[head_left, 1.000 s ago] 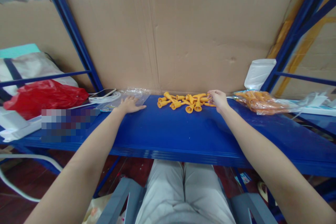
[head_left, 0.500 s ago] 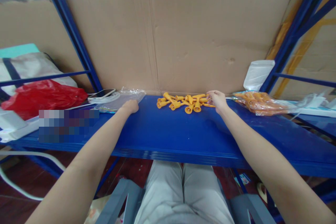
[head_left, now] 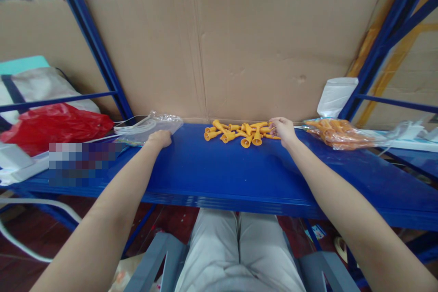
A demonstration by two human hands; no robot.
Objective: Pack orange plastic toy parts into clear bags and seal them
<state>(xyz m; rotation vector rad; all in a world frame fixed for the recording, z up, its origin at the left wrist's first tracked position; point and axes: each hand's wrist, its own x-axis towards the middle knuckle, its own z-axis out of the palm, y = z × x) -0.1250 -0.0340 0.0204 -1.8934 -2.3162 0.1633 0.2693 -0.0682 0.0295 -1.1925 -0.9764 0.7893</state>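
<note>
My left hand (head_left: 160,138) is closed on the near right part of a clear plastic bag (head_left: 167,123) lying flat on the blue shelf top (head_left: 212,173). To the right lies a loose pile of yellow-orange plastic toy horns (head_left: 247,140), several of them with their flared ends facing me. At the pile's right edge, my right hand (head_left: 284,130) has its fingers curled and pinched together. Its fingertips reach the narrow ends of the nearest horns; whatever sits between them is hidden.
A filled clear bag of orange pieces (head_left: 330,133) lies at right, below a white pouch (head_left: 337,96). On the left are a phone (head_left: 137,122), a coiled white cable (head_left: 145,126) and a red plastic bag (head_left: 58,125). A cardboard sheet (head_left: 249,50) stands along the back.
My left hand has slid left, dragging the clear plastic bag with it toward the cable. My right hand and the pile of horns look unmoved.
</note>
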